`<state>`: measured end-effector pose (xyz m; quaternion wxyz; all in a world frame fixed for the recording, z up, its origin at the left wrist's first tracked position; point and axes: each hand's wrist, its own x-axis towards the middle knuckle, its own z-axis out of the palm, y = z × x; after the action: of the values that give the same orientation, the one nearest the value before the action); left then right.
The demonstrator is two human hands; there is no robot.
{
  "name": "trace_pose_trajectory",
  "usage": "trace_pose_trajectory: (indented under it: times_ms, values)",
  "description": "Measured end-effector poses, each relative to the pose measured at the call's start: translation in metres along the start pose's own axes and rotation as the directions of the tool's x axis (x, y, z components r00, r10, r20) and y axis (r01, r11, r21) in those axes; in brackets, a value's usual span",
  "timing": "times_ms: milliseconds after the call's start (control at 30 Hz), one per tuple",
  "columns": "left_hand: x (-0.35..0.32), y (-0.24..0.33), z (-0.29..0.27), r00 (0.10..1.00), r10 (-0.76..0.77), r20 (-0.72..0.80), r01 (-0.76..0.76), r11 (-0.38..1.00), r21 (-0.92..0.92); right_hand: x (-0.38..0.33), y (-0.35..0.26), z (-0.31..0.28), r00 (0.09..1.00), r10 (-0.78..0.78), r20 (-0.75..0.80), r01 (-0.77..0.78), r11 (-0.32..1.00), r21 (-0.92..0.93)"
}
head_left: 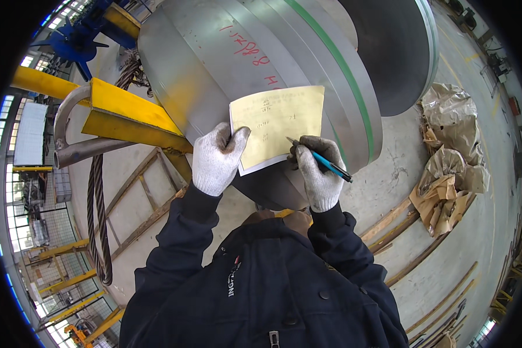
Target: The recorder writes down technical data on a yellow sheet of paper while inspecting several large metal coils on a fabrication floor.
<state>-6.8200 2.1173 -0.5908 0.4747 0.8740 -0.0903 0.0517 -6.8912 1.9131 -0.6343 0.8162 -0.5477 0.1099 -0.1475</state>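
While against one steel coil (226, 64): one yellow sheet (278, 124), one blue pen (325, 162), two gloved hands.

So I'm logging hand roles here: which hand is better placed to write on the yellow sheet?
The right hand: it grips the blue pen, tip at the yellow sheet. The left hand pins the sheet's edge against the steel coil.

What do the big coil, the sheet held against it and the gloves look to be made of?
Coil: likely sheet steel, a dull grey sheen with layered wound edges. Sheet: pale yellow paper, thin and flat, matte. Gloves on the left hand and the right hand: apparently knitted cotton, off-white and soiled grey, with a ribbed weave. The pen looks like blue plastic.
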Motion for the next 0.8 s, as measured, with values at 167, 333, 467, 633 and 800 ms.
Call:
trace_pose_trajectory:
  times_ms: [167,333,467,633,800]
  values:
    - [0.01,0.008,-0.006,0.995,0.102,-0.013,-0.1,0.991,0.092,0.0,-0.003,0.012,0.997,-0.065,-0.046,0.066,0.998,0.015]
    - [0.012,0.009,-0.01,0.99,0.13,0.057,-0.136,0.982,0.132,-0.003,0.009,0.021,0.989,-0.146,-0.021,0.142,0.981,-0.129]
    - [0.013,0.012,-0.01,0.988,0.122,0.09,-0.13,0.988,0.083,-0.009,0.018,0.023,0.987,-0.141,-0.082,0.133,0.987,-0.094]
    - [0.012,0.021,-0.011,0.975,0.124,0.187,-0.162,0.966,0.202,-0.017,0.025,0.019,0.981,-0.12,-0.153,0.114,0.992,-0.048]
    - [0.012,0.021,-0.008,0.973,0.122,0.196,-0.164,0.963,0.214,-0.023,0.027,0.017,0.98,-0.12,-0.16,0.111,0.992,-0.063]
